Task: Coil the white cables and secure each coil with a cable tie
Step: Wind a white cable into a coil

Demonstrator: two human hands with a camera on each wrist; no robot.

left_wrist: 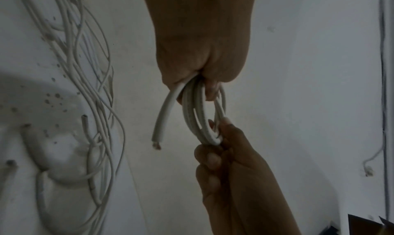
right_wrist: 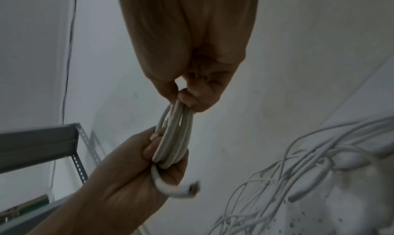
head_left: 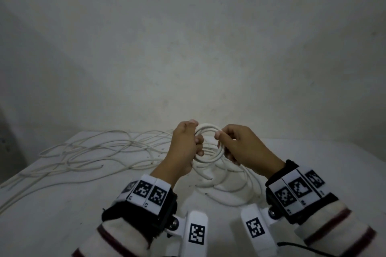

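One white cable coil (head_left: 210, 145) of several turns, the exact count hard to read, is held up above the table (head_left: 62, 204) between two hands. The left hand (head_left: 184, 148) grips the coil's left side with its fingers curled round the bundled turns; in the left wrist view (left_wrist: 198, 110) one cut cable end (left_wrist: 157, 143) hangs free just below that grip, its core showing. The right hand (head_left: 244, 146) pinches the coil's right side between thumb and curled fingers, as the right wrist view (right_wrist: 175, 137) also shows.

Below and left of the coil, loose white cables (head_left: 94, 152) lie tangled across the white table; they overlap too much to count, though several cut ends show. More loops (head_left: 236, 185) lie under the hands. Each wrist carries one black band with white square-patterned markers (head_left: 149, 192), two bands in all. The right wrist view shows one grey metal shelf rack (right_wrist: 42, 142) by the wall (head_left: 188, 37).
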